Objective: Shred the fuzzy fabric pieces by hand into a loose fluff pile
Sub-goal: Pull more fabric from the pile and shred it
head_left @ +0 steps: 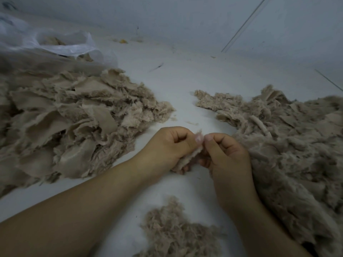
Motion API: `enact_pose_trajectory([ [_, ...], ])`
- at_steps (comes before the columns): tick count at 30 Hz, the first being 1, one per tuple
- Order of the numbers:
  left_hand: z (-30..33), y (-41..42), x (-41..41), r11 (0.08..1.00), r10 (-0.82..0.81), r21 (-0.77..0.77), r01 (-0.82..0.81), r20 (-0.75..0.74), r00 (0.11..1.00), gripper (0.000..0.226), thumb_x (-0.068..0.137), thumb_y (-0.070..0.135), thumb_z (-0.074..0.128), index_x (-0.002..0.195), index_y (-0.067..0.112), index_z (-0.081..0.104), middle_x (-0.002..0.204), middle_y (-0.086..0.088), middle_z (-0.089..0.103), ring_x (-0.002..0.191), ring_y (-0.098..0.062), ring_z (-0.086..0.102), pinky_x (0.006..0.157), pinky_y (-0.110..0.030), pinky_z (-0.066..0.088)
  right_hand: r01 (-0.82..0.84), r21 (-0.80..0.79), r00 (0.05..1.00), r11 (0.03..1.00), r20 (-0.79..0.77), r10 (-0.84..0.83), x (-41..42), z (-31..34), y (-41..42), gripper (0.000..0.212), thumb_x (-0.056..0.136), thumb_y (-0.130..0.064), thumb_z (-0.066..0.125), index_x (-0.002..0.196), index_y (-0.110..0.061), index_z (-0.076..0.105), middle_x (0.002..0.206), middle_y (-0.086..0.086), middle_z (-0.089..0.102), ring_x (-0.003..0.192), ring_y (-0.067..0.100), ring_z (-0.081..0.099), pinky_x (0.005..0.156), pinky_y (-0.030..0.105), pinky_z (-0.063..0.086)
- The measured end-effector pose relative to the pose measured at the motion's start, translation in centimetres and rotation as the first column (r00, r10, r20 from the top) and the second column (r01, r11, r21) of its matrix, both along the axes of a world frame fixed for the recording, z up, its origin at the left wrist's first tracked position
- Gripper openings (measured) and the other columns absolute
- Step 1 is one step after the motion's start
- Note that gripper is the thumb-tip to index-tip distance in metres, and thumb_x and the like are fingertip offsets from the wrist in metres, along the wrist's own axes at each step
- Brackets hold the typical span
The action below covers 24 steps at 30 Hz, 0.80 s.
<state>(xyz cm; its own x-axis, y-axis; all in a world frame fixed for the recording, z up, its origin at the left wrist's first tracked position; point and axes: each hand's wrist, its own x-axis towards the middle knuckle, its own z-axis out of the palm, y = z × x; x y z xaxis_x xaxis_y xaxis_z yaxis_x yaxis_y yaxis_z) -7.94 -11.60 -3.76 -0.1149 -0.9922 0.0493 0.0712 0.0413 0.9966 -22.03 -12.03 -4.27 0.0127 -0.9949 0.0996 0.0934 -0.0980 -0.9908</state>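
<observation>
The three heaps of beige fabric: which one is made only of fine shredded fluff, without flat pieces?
The small fluff pile nearest the camera, between the forearms. The left heap shows flat backing pieces; the right heap holds strips.

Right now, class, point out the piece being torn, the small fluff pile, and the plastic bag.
fabric piece [192, 156], head view, its fuzzy edge between both hands
fluff pile [172, 230], head view, its middle
plastic bag [61, 44], head view, its crumpled rim

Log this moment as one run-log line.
left hand: pinching fabric piece | right hand: pinching same piece | fluff pile: near | state: mid-shred
</observation>
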Motion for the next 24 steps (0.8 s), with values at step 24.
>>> enact_pose_trajectory([
  [24, -0.82, -0.71, 0.35, 0.996, 0.071, -0.034, -0.086, -0.324, 0.943, 0.019, 0.080, 0.022, 0.071, 0.068, 0.010, 0.064, 0.055, -0.005, 0.055, 0.050, -0.015, 0.042, 0.049, -0.022, 0.042, -0.151, -0.033, 0.985, 0.988, -0.084, 0.148, 0.23, -0.02, 0.40, 0.013, 0.096, -0.009, 0.059, 0.089, -0.002, 0.067, 0.076, 0.015, 0.071, 0.065, 0.014, 0.063, 0.060, 0.021, 0.053],
])
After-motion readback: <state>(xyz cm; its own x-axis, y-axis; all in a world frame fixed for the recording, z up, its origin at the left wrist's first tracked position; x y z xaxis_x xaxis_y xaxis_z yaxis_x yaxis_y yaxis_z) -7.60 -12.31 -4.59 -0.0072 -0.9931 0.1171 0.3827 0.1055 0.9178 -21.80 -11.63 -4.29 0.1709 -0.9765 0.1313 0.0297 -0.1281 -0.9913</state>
